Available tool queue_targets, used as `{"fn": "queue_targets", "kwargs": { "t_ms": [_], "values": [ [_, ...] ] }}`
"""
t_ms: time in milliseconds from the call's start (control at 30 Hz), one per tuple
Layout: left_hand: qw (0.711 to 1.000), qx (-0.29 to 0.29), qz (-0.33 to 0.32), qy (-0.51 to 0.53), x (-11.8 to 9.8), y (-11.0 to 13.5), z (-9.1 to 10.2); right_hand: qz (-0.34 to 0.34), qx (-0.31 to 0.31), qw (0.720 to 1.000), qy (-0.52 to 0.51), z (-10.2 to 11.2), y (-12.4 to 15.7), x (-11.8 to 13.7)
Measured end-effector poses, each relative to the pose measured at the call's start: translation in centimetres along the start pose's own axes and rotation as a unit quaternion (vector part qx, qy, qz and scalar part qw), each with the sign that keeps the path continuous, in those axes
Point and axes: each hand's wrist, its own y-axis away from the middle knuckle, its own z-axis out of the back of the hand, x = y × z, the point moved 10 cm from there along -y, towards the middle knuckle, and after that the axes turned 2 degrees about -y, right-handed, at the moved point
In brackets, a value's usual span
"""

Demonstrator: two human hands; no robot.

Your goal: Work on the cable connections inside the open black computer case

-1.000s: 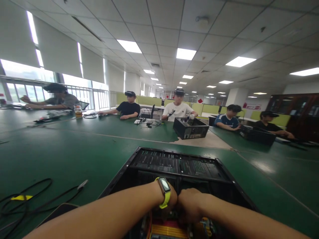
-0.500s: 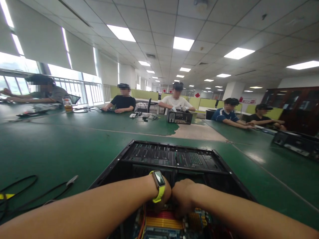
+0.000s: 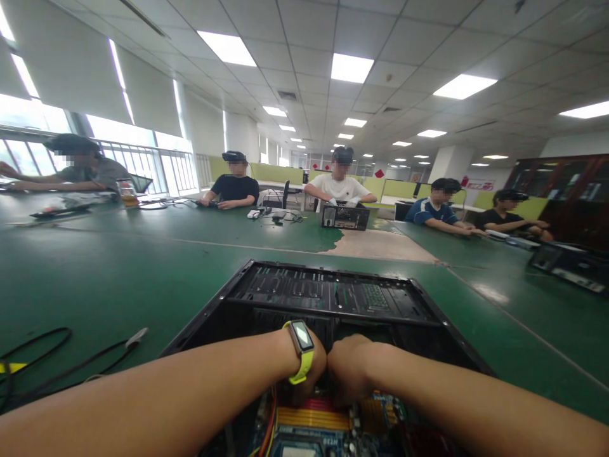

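Note:
An open black computer case (image 3: 333, 289) lies on the green table in front of me, and both my hands reach down into it. My left hand (image 3: 314, 363), with a smartwatch (image 3: 301, 336) on a yellow-green strap at the wrist, has its fingers bent downward. Right against it, my right hand (image 3: 349, 365) is curled in the same way. Both are above the red and yellow slots (image 3: 311, 417) of a blue motherboard (image 3: 304, 442). The fingertips are hidden, so what they grip cannot be made out. Thin coloured wires (image 3: 270, 419) run beside the left hand.
Black cables (image 3: 90, 362) lie on the table (image 3: 118, 273) at the left. Across it, a person in white handles another computer case (image 3: 344, 216). Other people sit along the far side and both ends. A dark case (image 3: 571, 263) stands at the right.
The camera view has shifted slightly, with the far people and ceiling a little higher. My hands stay in nearly the same place inside the case.

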Motion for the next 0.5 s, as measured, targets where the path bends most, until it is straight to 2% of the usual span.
{"fn": "queue_targets", "kwargs": {
  "t_ms": [100,233,400,500],
  "values": [
    [1.000,0.012,-0.007,-0.005,0.0,-0.3,-0.2,-0.001,-0.004,1.000,0.003,0.2,-0.1,-0.2],
    [1.000,0.019,0.016,0.003,0.6,-0.7,-0.4,0.005,-0.001,1.000,0.023,0.2,-0.4,-0.5],
    [1.000,0.016,0.015,0.007,0.8,-1.5,-0.3,0.004,-0.044,0.999,0.003,1.2,-0.2,-0.9],
    [1.000,0.014,-0.005,0.010,0.6,-1.8,-0.3,0.013,-0.016,1.000,-0.011,0.9,0.1,-0.9]
  ]
}}
